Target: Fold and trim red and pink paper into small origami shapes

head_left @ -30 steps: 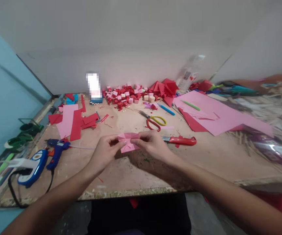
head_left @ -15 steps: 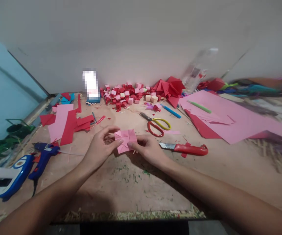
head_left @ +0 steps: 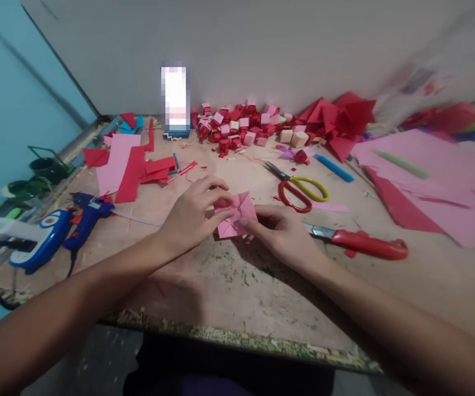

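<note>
A small pink folded paper square [head_left: 237, 223], with creases across its face, is held just above the table between both hands. My left hand [head_left: 194, 212] is closed on its left side, thumb on top of the paper. Closed on the right side is my right hand [head_left: 282, 234], its thumb pressing near the middle; some of its fingers are hidden beneath. To the right of the right hand lies a red-handled knife [head_left: 365, 243], its blade tip close to that hand. Scissors [head_left: 299, 190] with red and yellow handles rest beyond it.
Many small red and pink paper cubes [head_left: 237, 129] are heaped against the wall, beside a phone [head_left: 175, 99]. Red and pink paper strips [head_left: 120, 165], a blue glue gun [head_left: 89, 214] and a power strip [head_left: 42, 242] are at left. Large pink sheets [head_left: 456, 220] lie at right.
My view has turned, so the table things appear shifted right and up. The paper looks turned in my hands, and the left fingers now reach further over its upper left edge.
</note>
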A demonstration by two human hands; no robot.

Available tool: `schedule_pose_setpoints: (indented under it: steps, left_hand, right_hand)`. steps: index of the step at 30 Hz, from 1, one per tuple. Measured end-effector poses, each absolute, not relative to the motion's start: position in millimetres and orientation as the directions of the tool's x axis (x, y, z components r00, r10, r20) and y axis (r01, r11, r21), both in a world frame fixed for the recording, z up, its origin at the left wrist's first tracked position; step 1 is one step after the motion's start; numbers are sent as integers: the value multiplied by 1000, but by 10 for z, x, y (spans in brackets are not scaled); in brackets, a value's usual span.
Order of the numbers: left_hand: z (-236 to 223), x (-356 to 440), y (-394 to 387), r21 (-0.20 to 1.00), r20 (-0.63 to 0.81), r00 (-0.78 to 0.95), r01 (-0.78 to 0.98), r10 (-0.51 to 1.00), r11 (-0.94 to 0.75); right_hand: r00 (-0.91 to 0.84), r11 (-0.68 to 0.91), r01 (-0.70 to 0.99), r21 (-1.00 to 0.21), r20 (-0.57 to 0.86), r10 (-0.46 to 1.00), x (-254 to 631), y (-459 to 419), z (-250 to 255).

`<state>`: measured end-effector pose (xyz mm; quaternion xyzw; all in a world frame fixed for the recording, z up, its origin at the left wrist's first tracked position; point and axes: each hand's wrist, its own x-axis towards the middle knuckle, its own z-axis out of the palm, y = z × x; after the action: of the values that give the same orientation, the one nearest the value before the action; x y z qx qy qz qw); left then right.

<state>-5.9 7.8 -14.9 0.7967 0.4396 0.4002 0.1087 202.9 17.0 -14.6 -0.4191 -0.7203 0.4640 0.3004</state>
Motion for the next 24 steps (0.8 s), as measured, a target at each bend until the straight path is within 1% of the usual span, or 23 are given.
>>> schedule_pose_setpoints:
  steps: [2, 4, 7, 9, 11, 13, 15, 17, 20, 22, 24]
  left_hand:
    - [-112, -37, 55, 633, 488, 260, 552, 833, -543]
    - [-69, -21, 33, 750, 431, 209, 459, 878, -477]
    - [-39, -14, 30, 909, 316, 110, 250, 942, -334]
    - [-50, -18, 49, 968, 220, 25, 116, 975, -222]
    - [-76, -22, 72, 991, 129, -57, 31, 990, -128]
    - [-104, -23, 88, 998, 50, -102, -27, 994, -53]
    - [-128, -20, 93, 997, -15, -69, -74, 998, 10]
    - [-148, -13, 92, 994, -61, 17, -86, 998, 62]
    - [-178, -3, 96, 997, -78, 125, -12, 989, 81]
    - [-202, -5, 106, 998, -42, 96, 50, 995, 37]
    - [-227, -17, 121, 995, 11, 13, 99, 1000, -12]
  right_hand:
    - [-478, 213, 302, -929, 45, 877, 2036, 172, -146]
    - [-433, 157, 277, -948, 23, 901, 2051, 190, -148]
    - [-316, -2, 168, -986, -56, 947, 2081, 240, -159]
    - [-262, -96, 57, -994, -107, 959, 2095, 270, -166]
    - [-236, -129, -2, -992, -125, 964, 2098, 281, -166]
    - [-222, -95, 17, -995, -97, 970, 2094, 272, -160]
    - [-230, -33, 74, -997, -49, 972, 2086, 254, -155]
    - [-260, 23, 131, -991, -12, 966, 2075, 240, -155]
    - [-263, 69, 157, -985, 26, 965, 2054, 236, -167]
    - [-179, 76, 122, -990, 53, 982, 2045, 242, -173]
    - [-62, 102, 103, -989, 96, 993, 2050, 251, -171]
